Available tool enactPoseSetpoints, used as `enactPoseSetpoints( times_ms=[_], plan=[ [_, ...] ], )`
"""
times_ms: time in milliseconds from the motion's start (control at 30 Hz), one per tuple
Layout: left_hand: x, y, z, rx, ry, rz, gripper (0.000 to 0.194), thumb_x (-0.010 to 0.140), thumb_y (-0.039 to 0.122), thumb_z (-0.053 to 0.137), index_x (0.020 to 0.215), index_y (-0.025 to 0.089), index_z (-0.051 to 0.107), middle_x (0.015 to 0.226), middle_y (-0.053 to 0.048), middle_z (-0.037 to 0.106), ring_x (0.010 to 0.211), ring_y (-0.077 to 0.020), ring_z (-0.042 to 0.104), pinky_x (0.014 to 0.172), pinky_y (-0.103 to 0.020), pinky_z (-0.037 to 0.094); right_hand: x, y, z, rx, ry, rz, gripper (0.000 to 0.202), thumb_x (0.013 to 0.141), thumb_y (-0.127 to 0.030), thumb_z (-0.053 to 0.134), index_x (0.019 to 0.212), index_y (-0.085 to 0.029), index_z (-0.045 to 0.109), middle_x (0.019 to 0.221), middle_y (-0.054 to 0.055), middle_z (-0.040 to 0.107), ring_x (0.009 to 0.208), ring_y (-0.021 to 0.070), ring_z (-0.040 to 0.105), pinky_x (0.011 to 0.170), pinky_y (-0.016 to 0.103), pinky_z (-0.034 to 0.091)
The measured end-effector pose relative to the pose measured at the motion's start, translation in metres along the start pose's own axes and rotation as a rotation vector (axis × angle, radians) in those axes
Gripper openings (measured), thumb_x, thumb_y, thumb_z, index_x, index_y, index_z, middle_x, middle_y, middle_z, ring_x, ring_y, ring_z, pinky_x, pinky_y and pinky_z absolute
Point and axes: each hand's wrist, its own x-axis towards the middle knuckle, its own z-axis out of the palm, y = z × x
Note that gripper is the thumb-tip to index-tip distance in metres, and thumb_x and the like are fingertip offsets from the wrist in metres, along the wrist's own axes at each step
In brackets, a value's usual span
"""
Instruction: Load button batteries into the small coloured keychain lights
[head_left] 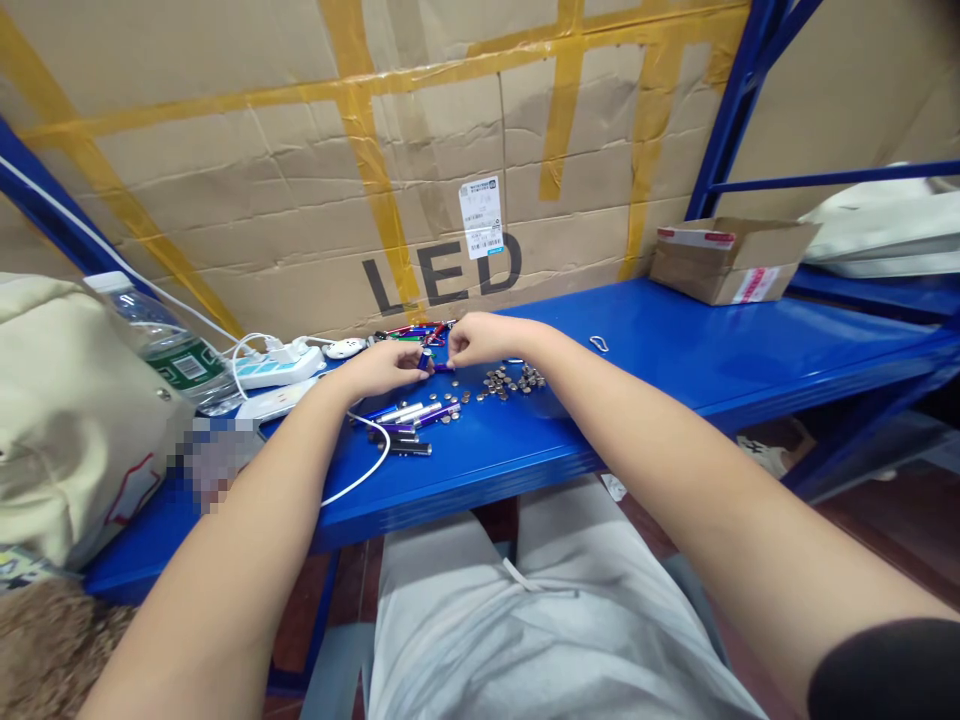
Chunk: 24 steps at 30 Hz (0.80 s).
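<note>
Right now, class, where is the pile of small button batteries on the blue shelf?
In the head view, the button batteries lie on the blue shelf, just right of the right hand and left of the metal clip.

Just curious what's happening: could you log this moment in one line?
left hand: pinching small purple tube | right hand: pinching tube's other end | button batteries: beside hands | blue shelf

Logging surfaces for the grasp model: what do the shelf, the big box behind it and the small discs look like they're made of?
Shelf: likely painted steel, glossy blue with soft glare. Big box: creased brown corrugated cardboard, matte, with yellow tape strips. Discs: apparently metal, silvery glints, perhaps button cells; too small to confirm.
</note>
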Motion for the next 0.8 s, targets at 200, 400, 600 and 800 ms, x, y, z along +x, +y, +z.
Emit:
enactPoseSetpoints(
  times_ms=[200,400,600,800],
  plan=[
    [-0.002,0.008,-0.001,0.1,0.029,-0.019,0.022,0.078,0.042,0.058,0.081,0.019,0.058,0.082,-0.002,0.068,0.077,-0.0185,0.06,0.071,-0.03,0.046,0.001,-0.002,0.006,-0.085,-0.194,0.025,0.02,0.078,-0.031,0.065,0.091,-0.018,0.073,0.093,0.005,0.072,0.075,0.0161,0.061,0.066,0.028,0.043],
    [-0.002,0.006,-0.001,0.122,0.038,0.006,0.027,0.078,0.046,0.056,0.079,0.019,0.057,0.078,-0.001,0.064,0.074,-0.0175,0.057,0.067,-0.028,0.043,0.005,0.0,0.011,-0.089,-0.154,-0.009,0.032,0.076,-0.031,0.067,0.106,-0.019,0.071,0.1,0.005,0.071,0.08,0.017,0.062,0.068,0.028,0.043],
    [-0.001,0.006,0.0,0.128,0.045,0.004,0.027,0.078,0.045,0.056,0.077,0.019,0.055,0.073,0.0,0.061,0.07,-0.0164,0.054,0.065,-0.027,0.042,0.006,-0.001,0.013,-0.078,-0.166,-0.021,0.02,0.077,-0.024,0.063,0.095,-0.019,0.072,0.094,0.004,0.072,0.074,0.0156,0.061,0.065,0.027,0.043],
    [-0.001,0.005,0.0,0.131,0.038,0.011,0.029,0.078,0.046,0.055,0.083,0.019,0.06,0.078,-0.001,0.065,0.074,-0.0183,0.057,0.068,-0.029,0.043,0.005,-0.009,0.013,-0.098,-0.124,-0.046,0.02,0.075,-0.02,0.064,0.094,-0.015,0.071,0.091,0.006,0.072,0.074,0.0157,0.061,0.066,0.026,0.043]
  ],
)
